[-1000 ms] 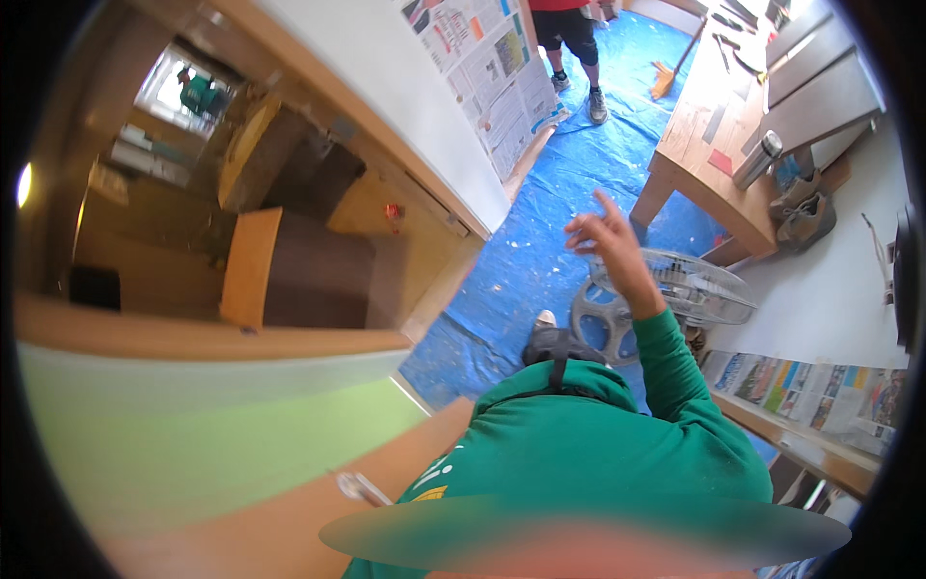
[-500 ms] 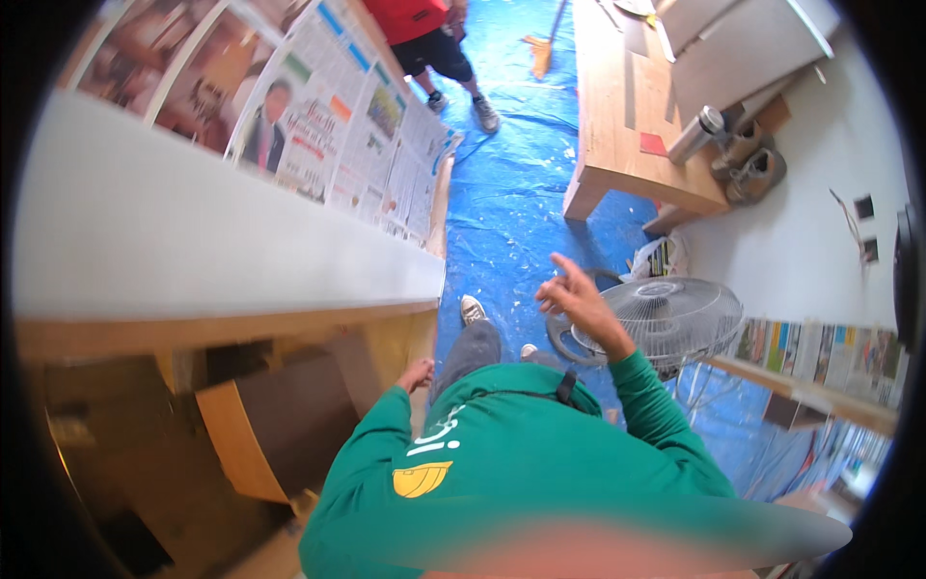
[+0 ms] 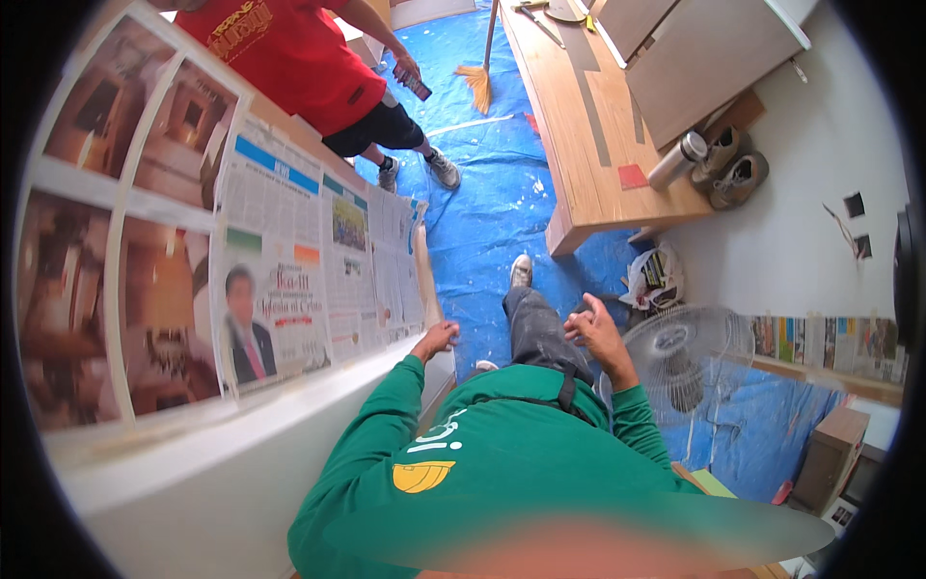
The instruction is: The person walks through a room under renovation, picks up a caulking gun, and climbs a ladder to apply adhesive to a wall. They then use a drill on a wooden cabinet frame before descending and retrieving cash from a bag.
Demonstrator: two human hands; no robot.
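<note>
At centre frame, the left hand [image 3: 438, 340] and right hand [image 3: 602, 338] are apart: the left curled, how tightly I cannot tell, near the newspaper [image 3: 349, 275] at left; the right loosely spread beside the fan [image 3: 683, 359], right of centre. Careful steps should leave both clear.

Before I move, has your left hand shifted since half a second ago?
Yes: the left hand has moved forward along the white wall, from beside the doorway to near the newspaper sheets.
</note>
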